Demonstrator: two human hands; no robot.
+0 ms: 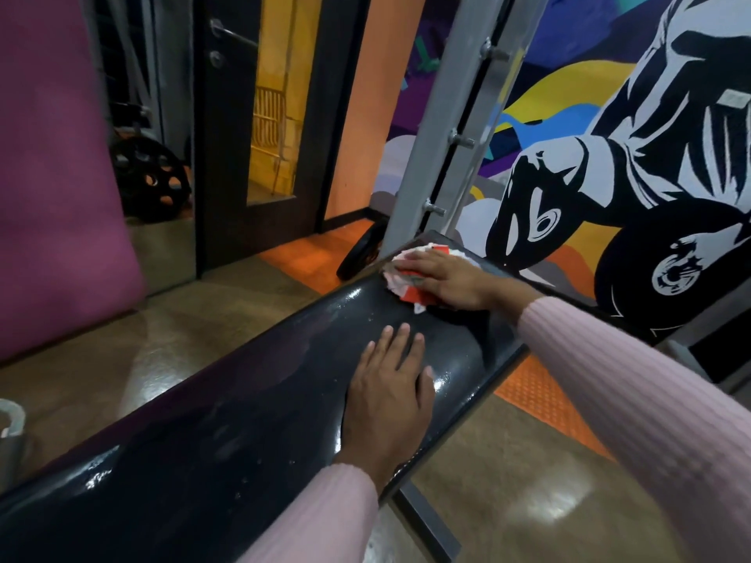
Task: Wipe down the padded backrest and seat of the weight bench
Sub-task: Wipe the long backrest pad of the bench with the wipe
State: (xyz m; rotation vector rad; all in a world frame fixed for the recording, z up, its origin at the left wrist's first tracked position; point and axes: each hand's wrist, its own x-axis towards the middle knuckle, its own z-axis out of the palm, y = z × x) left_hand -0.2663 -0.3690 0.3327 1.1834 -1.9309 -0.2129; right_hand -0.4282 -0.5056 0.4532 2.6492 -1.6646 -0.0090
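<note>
Right hand (443,278) (flat) on cloth (400,274), bench (227,420)

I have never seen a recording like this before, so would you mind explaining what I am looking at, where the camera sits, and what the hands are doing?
There is no machine here: a person in pink sleeves works with two bare hands. The single picture comes from a wide-angle camera worn on the person's head, looking forward and down, so the edges bend.

The long black shiny surface is the padded weight bench, running from the lower left up toward the middle. The left hand lies flat on the pad with straight fingers and holds nothing. The right hand presses a crumpled white and red cloth against the far end of the pad.

Behind stand a grey metal upright, a painted mural, a dark door and a black weight plate.
</note>
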